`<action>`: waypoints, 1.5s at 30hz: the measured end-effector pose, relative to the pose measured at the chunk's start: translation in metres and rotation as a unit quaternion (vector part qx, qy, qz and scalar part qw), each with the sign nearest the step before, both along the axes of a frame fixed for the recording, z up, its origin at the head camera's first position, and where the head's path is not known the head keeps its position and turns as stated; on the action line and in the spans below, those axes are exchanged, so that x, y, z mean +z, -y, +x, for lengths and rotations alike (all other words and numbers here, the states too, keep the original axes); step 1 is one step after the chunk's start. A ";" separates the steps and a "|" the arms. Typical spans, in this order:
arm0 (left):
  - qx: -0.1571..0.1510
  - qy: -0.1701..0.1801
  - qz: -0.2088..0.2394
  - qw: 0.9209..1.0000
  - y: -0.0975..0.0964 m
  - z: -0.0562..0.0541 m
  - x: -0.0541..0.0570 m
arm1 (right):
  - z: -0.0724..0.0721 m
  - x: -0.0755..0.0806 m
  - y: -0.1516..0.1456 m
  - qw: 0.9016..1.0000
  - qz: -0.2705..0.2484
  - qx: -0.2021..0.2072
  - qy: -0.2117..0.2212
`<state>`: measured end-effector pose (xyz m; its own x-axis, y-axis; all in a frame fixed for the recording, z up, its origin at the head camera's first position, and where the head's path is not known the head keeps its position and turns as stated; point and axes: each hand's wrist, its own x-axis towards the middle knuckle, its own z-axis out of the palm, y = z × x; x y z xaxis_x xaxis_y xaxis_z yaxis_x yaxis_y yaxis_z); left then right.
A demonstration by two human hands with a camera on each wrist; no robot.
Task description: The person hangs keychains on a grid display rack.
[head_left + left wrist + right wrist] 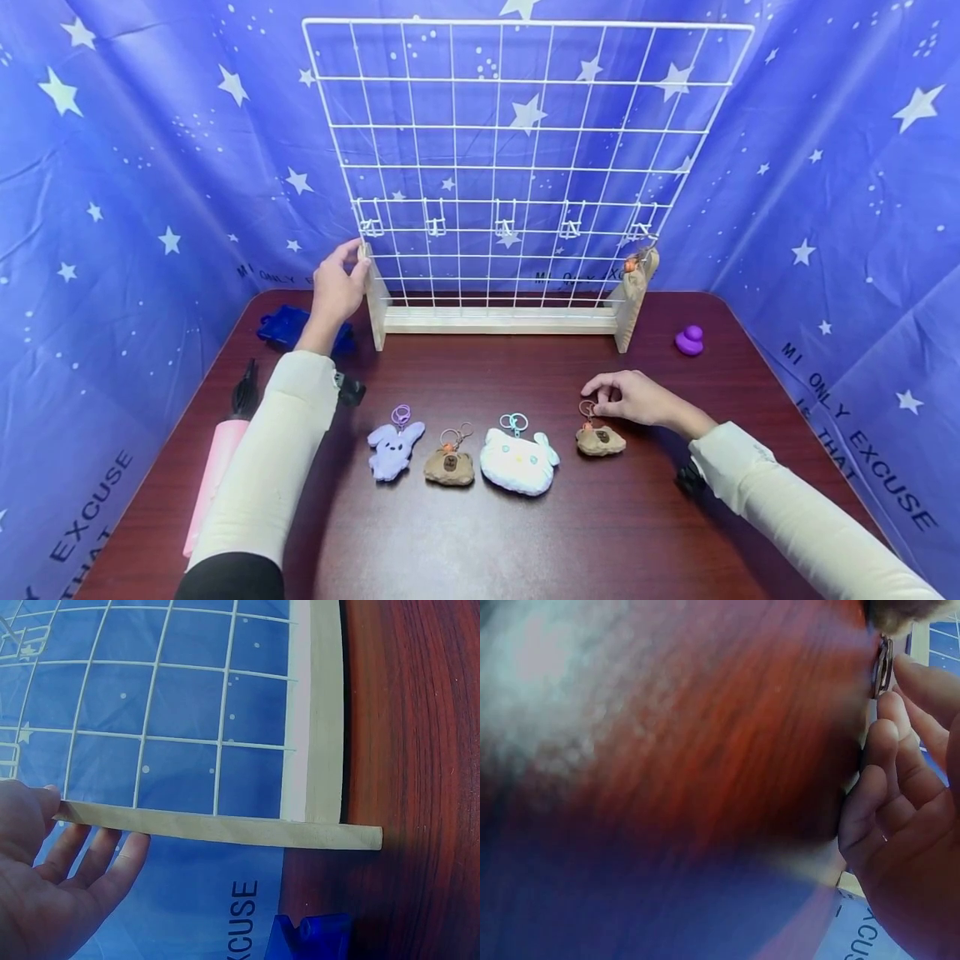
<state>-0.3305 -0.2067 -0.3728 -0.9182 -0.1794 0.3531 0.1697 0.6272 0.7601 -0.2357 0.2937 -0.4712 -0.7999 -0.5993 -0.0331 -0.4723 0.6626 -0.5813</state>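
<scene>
My left hand (pixel 341 283) grips the wooden left upright (pixel 225 829) of the grid rack (pixel 502 321), thumb on one side and fingers on the other. My right hand (pixel 637 400) is at the metal ring (pixel 883 669) of a brown plush keychain (pixel 600 442) lying on the table, thumb and index finger apart around the ring. To its left lie a white plush keychain (pixel 517 462) with a turquoise ring, another brown plush keychain (pixel 448 468) and a purple bunny keychain (pixel 393 454). Several white hooks (pixel 504 225) hang in a row on the grid.
Something with an orange bead (pixel 631 264) hangs at the rightmost hook, by the right upright. A purple duck (pixel 689 340) sits at the right back. On the left are a blue plastic piece (pixel 283 327) and a pink cylinder (pixel 216 475) with a black end, beside my left forearm.
</scene>
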 end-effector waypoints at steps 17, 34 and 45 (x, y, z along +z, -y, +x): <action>0.002 0.007 -0.002 1.000 0.000 -0.001 -0.001 | 0.002 -0.002 0.002 1.000 0.000 -0.008 -0.016; -0.001 0.014 0.002 1.000 -0.001 0.002 0.001 | 0.002 0.004 0.000 0.999 -0.014 0.008 -0.038; 0.002 0.021 0.002 1.000 -0.001 0.003 0.001 | 0.001 0.016 -0.003 0.997 -0.057 -0.010 -0.052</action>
<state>-0.3276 -0.2056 -0.3715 -0.9313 -0.1849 0.3138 0.1353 0.6243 0.7693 -0.2343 0.2971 -0.4553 -0.8079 -0.5776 0.1169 -0.5202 0.6057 -0.6021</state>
